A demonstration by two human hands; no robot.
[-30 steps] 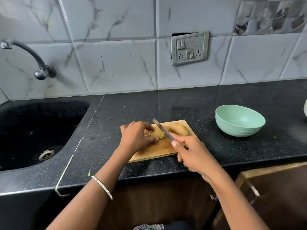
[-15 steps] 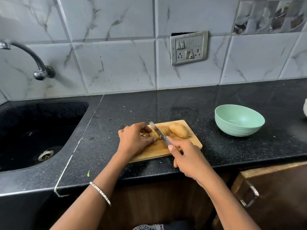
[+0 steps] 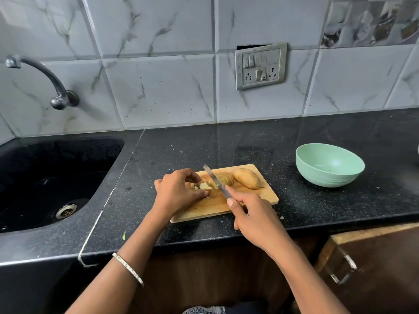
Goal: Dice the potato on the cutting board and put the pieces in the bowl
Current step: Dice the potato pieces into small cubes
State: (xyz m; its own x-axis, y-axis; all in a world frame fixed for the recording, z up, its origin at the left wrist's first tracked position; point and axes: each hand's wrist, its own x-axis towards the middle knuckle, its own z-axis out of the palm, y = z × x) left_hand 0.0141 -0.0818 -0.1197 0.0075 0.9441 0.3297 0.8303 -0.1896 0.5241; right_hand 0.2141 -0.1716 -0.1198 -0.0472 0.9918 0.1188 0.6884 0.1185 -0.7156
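Note:
A wooden cutting board (image 3: pixel 260 198) lies on the black counter. On it a partly cut potato (image 3: pixel 225 179) lies under the blade of a knife (image 3: pixel 214 179), with pale cut pieces (image 3: pixel 204 186) beside it. My left hand (image 3: pixel 178 191) curls over those pieces and pinches them. My right hand (image 3: pixel 256 217) grips the knife handle, the blade pointing away to the upper left. An uncut potato half (image 3: pixel 247 178) lies at the board's far right. The mint green bowl (image 3: pixel 328 165) stands to the right of the board, with nothing in it.
A black sink (image 3: pixel 56 177) with a drain lies to the left, a metal tap (image 3: pixel 45 80) above it. A switch and socket plate (image 3: pixel 260 65) hangs on the tiled wall. A wooden cabinet door with a metal handle (image 3: pixel 342 270) stands ajar at the lower right.
The knife blade has shifted left along the potato. Pale cut pieces now show under my left hand's fingers, which have drawn back to the left.

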